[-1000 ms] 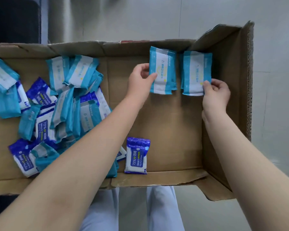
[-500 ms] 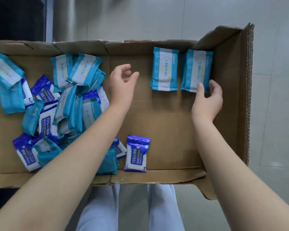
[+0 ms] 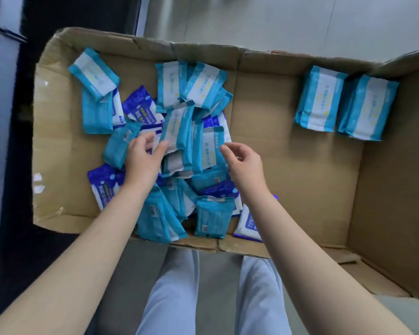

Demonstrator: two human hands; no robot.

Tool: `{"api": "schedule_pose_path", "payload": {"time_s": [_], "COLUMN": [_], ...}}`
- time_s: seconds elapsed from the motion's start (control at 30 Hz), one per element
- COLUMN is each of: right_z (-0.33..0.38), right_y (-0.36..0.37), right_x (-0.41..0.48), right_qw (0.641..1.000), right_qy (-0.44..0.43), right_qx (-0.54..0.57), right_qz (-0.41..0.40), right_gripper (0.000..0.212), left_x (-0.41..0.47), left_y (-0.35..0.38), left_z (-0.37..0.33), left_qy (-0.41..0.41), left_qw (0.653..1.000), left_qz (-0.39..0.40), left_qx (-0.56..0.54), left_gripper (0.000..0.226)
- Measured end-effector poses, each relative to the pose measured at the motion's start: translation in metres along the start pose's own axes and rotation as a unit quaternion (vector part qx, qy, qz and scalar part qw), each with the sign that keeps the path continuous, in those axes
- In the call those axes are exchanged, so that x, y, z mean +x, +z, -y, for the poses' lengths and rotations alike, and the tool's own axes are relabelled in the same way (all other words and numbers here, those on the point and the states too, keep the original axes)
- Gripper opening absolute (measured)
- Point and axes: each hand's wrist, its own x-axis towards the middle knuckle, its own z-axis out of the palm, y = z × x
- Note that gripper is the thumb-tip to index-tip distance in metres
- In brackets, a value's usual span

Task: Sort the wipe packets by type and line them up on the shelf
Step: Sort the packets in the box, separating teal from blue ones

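- Mixed pile of wipe packets [image 3: 198,151] heaped in the left half of the cardboard box [image 3: 288,165], teal-and-white ones overlapping dark blue ones at all angles.
- Two teal packets set apart from the pile, side by side against the far wall at the right end: left one of the pair [image 3: 318,99], right one of the pair [image 3: 367,107], edges nearly touching, white fronts up.
- One tilted teal packet [image 3: 177,126] on top of the heap, lower edge against the left thumb.
- Left hand [image 3: 144,158] over the middle of the pile, fingers spread and relaxed, gripping nothing fully.
- Right hand [image 3: 246,163] just beside the pile's right edge, fingers loosely curled, empty, fingertips close to a teal-and-white packet.
- Dark blue packet [image 3: 248,223] at the near edge of the box, partly hidden under the right forearm.
- Bare cardboard between the heap and the sorted pair.
- Below the box, pale trousers [image 3: 172,286]; beyond it, grey floor [image 3: 252,20].
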Motion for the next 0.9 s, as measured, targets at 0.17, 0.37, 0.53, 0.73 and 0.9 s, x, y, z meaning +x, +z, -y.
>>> {"api": "schedule_pose_path", "payload": {"time_s": [0.17,0.37,0.53,0.73,0.9], "right_z": [0.000,0.004,0.007,0.024,0.040], "right_y": [0.021,0.022,0.020,0.005,-0.025], "right_x": [0.004,0.006,0.004,0.005,0.013], "right_qw": [0.999,0.998,0.997,0.985,0.966], "right_qy": [0.035,0.023,-0.011,-0.039,-0.001], "right_qx": [-0.011,-0.025,0.001,0.117,0.226], "right_qz": [-0.038,-0.062,-0.078,-0.119,-0.129], "right_gripper": [0.032,0.015,0.008,0.003,0.020], "left_x": [0.019,0.015,0.013,0.003,-0.014], "left_y": [-0.005,-0.001,-0.005,-0.006,-0.003], "left_z": [-0.007,-0.025,-0.030,-0.026,-0.044], "left_qy": [-0.043,-0.065,-0.091,-0.105,-0.098], "left_qw": [0.997,0.989,0.993,0.975,0.950], "left_qz": [0.008,0.041,0.063,0.015,0.003], "left_qx": [0.062,0.129,0.034,-0.197,-0.296], "left_gripper": [0.061,0.058,0.043,0.026,0.026]}}
